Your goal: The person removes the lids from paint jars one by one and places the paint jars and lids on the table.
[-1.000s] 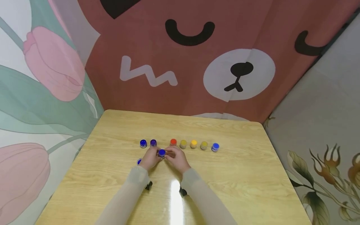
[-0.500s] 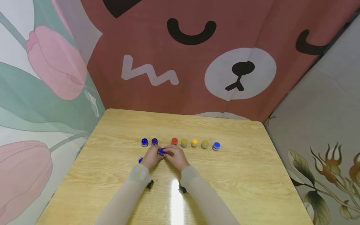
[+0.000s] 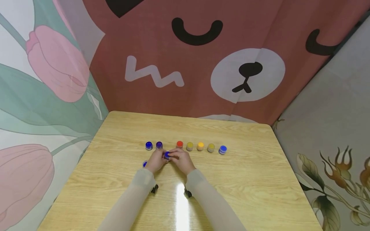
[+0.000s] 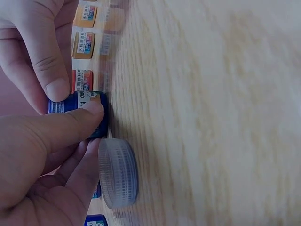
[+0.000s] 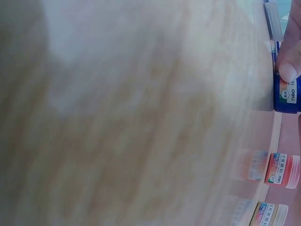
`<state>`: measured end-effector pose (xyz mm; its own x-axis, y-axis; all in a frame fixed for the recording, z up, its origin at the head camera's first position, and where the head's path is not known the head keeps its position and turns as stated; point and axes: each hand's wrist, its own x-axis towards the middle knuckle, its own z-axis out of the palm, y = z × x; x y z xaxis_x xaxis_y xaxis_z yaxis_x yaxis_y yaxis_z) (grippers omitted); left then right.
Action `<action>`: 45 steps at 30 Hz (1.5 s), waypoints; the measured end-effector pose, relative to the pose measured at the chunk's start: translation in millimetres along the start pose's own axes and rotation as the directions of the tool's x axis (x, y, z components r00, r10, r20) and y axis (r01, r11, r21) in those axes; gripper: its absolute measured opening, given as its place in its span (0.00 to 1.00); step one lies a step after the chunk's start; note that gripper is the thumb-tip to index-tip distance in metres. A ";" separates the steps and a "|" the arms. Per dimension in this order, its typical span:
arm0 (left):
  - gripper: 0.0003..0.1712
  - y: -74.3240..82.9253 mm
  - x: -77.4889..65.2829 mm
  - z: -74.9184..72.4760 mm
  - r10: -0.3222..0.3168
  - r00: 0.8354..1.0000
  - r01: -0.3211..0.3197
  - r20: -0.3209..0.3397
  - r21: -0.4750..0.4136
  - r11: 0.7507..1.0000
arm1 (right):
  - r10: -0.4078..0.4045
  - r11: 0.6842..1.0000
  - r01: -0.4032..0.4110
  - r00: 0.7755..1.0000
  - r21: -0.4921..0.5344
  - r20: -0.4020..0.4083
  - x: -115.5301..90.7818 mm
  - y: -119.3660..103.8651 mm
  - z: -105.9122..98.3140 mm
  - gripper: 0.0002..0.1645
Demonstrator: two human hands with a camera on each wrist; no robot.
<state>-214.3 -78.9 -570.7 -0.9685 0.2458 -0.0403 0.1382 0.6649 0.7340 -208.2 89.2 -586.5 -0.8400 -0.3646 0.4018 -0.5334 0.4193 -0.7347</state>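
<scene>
Wood surface (image 3: pixel 245 179); blue jar (image 4: pixel 80 100) upright between your hands: left hand (image 3: pixel 156 161) grips its side, right hand (image 3: pixel 182 161) pinches its top.

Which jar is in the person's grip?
The blue jar between the left hand and right hand; the other jars in view stand in a row beyond, unheld.

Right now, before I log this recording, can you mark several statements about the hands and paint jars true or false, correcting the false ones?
1. The left hand holds a blue deli paint jar. True.
2. Only one hand touches that jar. False: the right hand has fingers at its top.
3. A translucent ribbed lid lies near the left hand. True.
4. The violet jar ends the row's right side. False: a blue-topped jar does.
</scene>
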 end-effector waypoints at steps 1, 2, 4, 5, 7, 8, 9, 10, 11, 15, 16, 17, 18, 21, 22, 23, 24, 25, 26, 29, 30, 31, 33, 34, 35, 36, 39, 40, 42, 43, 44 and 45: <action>0.11 -0.2 0.0 0.0 -0.001 1.000 0.001 -0.001 -0.002 1.000 | 0.009 1.000 -0.009 1.000 -0.001 0.000 0.2 -0.6 0.0 0.09; 0.11 -0.6 -0.1 -0.1 -0.001 1.000 0.001 -0.001 -0.005 1.000 | 0.021 1.000 -0.021 1.000 0.001 -0.001 0.3 -0.7 0.2 0.09; 0.10 -1.0 -0.4 -0.4 0.001 1.000 -0.002 -0.001 -0.013 1.000 | 0.065 0.997 -0.065 0.998 0.032 0.001 0.7 -0.7 0.9 0.11; 0.10 -1.0 -0.8 -0.8 0.007 1.000 -0.007 -0.002 -0.012 1.000 | 0.093 0.994 -0.094 0.996 0.064 0.005 0.6 -1.0 1.4 0.12; 0.10 -0.8 -1.0 -1.1 0.010 1.000 -0.010 -0.007 -0.019 1.000 | 0.160 0.978 -0.161 0.987 0.136 0.015 0.7 -0.5 2.7 0.16; 0.10 -0.8 -1.2 -1.2 0.011 1.000 -0.011 -0.008 -0.021 1.000 | 0.196 0.964 -0.197 0.980 0.180 0.021 0.7 0.0 3.4 0.18; 0.10 -0.8 -1.4 -1.3 0.014 1.000 -0.014 -0.009 -0.020 1.000 | 0.228 0.948 -0.228 0.973 0.223 0.028 0.6 0.5 4.1 0.20; 0.10 -0.6 -1.6 -1.2 0.015 1.000 -0.015 -0.011 -0.021 1.000 | 0.256 0.931 -0.256 0.966 0.262 0.034 0.4 1.1 4.9 0.21; 0.10 -0.7 -1.7 -1.0 0.016 1.000 -0.017 -0.014 -0.019 1.000 | 0.277 0.919 -0.275 0.960 0.282 0.033 0.2 1.5 5.4 0.22; 0.10 -0.4 -2.3 -0.4 0.023 1.000 -0.023 -0.019 -0.020 1.000 | 0.324 0.894 -0.314 0.946 0.321 0.023 -0.9 3.0 6.8 0.21; 0.10 -0.2 -2.4 -0.3 0.023 1.000 -0.024 -0.020 -0.022 0.999 | 0.324 0.896 -0.313 0.946 0.315 0.019 -1.2 3.1 6.8 0.20; 0.10 -0.1 -2.4 -0.2 0.026 0.999 -0.027 -0.022 -0.022 0.999 | 0.322 0.898 -0.310 0.947 0.312 0.016 -1.4 3.5 6.7 0.19; 0.09 0.2 -2.7 -0.3 0.026 0.999 -0.027 -0.023 -0.025 0.999 | 0.320 0.900 -0.308 0.947 0.309 0.014 -1.6 3.5 6.5 0.18; 0.10 0.0 -2.6 -0.4 0.024 0.999 -0.025 -0.025 -0.035 0.999 | 0.294 0.912 -0.281 0.956 0.298 0.001 -1.9 4.5 6.0 0.17; 0.09 -0.1 -2.4 -0.4 0.025 0.999 -0.026 -0.025 -0.035 0.999 | 0.283 0.917 -0.270 0.959 0.294 -0.003 -1.9 5.0 6.0 0.17; 0.09 -0.3 -2.4 -0.4 0.027 0.999 -0.027 -0.025 -0.035 0.999 | 0.277 0.918 -0.263 0.961 0.296 -0.006 -2.0 5.7 6.1 0.16; 0.09 -0.5 -2.2 -0.4 0.028 0.999 -0.029 -0.026 -0.034 0.999 | 0.273 0.920 -0.259 0.962 0.293 -0.008 -2.0 6.2 6.1 0.16; 0.09 -0.8 -1.8 -0.4 0.030 0.999 -0.031 -0.025 -0.033 0.999 | 0.271 0.921 -0.256 0.962 0.293 -0.010 -1.9 7.0 6.4 0.16; 0.09 -1.1 -1.6 -0.4 0.032 0.999 -0.033 -0.026 -0.029 0.999 | 0.277 0.919 -0.262 0.961 0.293 -0.010 -1.9 7.6 6.7 0.16; 0.09 -0.9 -1.8 -0.6 0.031 0.999 -0.031 -0.026 -0.025 0.999 | 0.318 0.904 -0.303 0.948 0.301 0.000 -1.8 8.8 8.0 0.17; 0.09 -1.1 -1.8 -0.7 0.030 0.999 -0.030 -0.025 -0.025 0.999 | 0.334 0.899 -0.320 0.942 0.300 0.004 -1.8 8.7 8.5 0.17; 0.09 -1.1 -1.9 -0.8 0.032 0.999 -0.032 -0.023 -0.025 0.999 | 0.347 0.893 -0.333 0.938 0.302 0.008 -1.9 8.1 8.5 0.17; 0.09 -1.0 -2.2 -1.0 0.034 0.999 -0.034 -0.022 -0.028 0.999 | 0.360 0.886 -0.347 0.933 0.308 0.013 -1.8 5.7 8.0 0.17; 0.08 -1.4 -2.1 -0.9 0.038 0.999 -0.039 -0.022 -0.027 0.999 | 0.356 0.887 -0.343 0.934 0.310 0.014 -1.6 3.2 7.0 0.16; 0.08 -1.7 -2.1 -0.9 0.040 0.999 -0.041 -0.022 -0.027 0.999 | 0.342 0.892 -0.330 0.940 0.309 0.015 -1.4 -0.5 5.1 0.16; 0.08 -2.1 -1.9 -0.9 0.045 0.999 -0.045 -0.024 -0.024 0.999 | 0.326 0.897 -0.315 0.945 0.311 0.018 -1.1 -4.8 2.9 0.16; 0.09 -2.4 -1.7 -0.7 0.045 0.999 -0.046 -0.025 -0.022 0.999 | 0.272 0.913 -0.267 0.962 0.308 0.027 -0.2 -16.7 -4.4 0.16; 0.09 -2.1 -1.7 -0.8 0.043 0.999 -0.044 -0.025 -0.021 0.999 | 0.255 0.920 -0.252 0.966 0.299 0.031 0.0 -19.2 -6.3 0.16; 0.09 -1.6 -1.7 -0.9 0.036 0.999 -0.037 -0.019 -0.021 0.999 | 0.255 0.924 -0.257 0.966 0.284 0.043 -0.2 -18.4 -7.2 0.15; 0.10 -1.2 -1.8 -1.1 0.032 0.999 -0.033 -0.014 -0.023 0.999 | 0.262 0.926 -0.266 0.964 0.268 0.049 -0.4 -15.5 -6.4 0.15; 0.10 -0.7 -2.1 -1.2 0.025 1.000 -0.025 -0.010 -0.026 0.999 | 0.272 0.926 -0.277 0.961 0.257 0.054 -0.7 -11.6 -5.2 0.15; 0.11 -0.2 -2.3 -1.3 0.021 1.000 -0.021 -0.007 -0.026 0.999 | 0.279 0.926 -0.285 0.958 0.248 0.061 -0.9 -7.3 -3.8 0.16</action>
<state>-212.3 -80.5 -569.9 -0.9667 0.2550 -0.0204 0.1533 0.6412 0.7519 -203.9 89.7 -579.4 -0.9477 -0.2831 0.1471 -0.2299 0.2863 -0.9302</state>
